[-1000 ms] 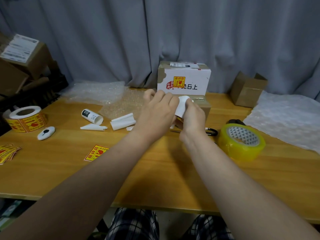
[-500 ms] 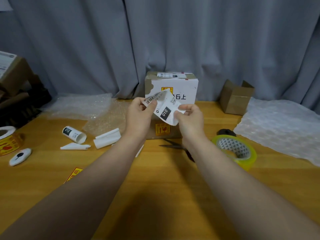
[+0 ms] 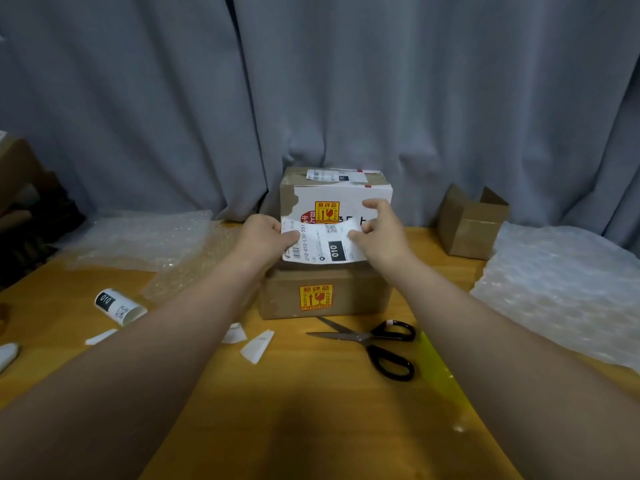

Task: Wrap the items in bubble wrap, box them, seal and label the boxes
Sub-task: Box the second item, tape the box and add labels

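A white shipping label (image 3: pixel 323 242) with a barcode and a black "010" patch is stretched flat between both hands, just above the top of a low brown box (image 3: pixel 325 294) that carries a yellow fragile sticker. My left hand (image 3: pixel 263 239) pinches the label's left edge. My right hand (image 3: pixel 379 230) pinches its right edge with the index finger raised. Behind stands a taller white-fronted box (image 3: pixel 336 194) with a label on top and a fragile sticker on its front.
Black-handled scissors (image 3: pixel 377 344) lie in front of the low box, with torn backing scraps (image 3: pixel 256 344) to their left. A rolled label (image 3: pixel 117 306) lies at left. Bubble wrap sheets (image 3: pixel 568 289) flank the boxes; a small open carton (image 3: pixel 471 220) sits back right.
The label has gone from curled and peeled in my hands to spread flat and lowered over the low box. The head view shifted closer and left of the tape roll.
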Demonstrator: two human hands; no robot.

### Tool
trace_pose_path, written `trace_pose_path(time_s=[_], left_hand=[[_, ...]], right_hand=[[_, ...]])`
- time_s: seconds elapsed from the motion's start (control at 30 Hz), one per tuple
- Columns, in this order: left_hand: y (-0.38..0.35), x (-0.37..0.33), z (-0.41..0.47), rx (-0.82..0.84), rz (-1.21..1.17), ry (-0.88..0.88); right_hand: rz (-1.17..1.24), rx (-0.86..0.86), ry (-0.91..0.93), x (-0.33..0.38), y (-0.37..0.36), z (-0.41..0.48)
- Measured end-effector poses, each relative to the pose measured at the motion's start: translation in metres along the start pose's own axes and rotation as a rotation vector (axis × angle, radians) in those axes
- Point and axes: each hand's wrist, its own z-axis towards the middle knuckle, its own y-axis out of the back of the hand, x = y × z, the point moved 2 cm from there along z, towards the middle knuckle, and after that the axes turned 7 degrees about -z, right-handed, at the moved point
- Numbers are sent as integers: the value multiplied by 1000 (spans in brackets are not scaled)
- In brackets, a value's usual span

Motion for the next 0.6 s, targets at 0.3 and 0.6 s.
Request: trace_pose_path(time_s=[0.3,0.6], left_hand=[[-11,5,13,52,399,-107],[-15,13,20,90,493,-110]], right_hand=[[-201,-71,-74,-16,-5,7],[-245,-58,-69,-17,-7,4]])
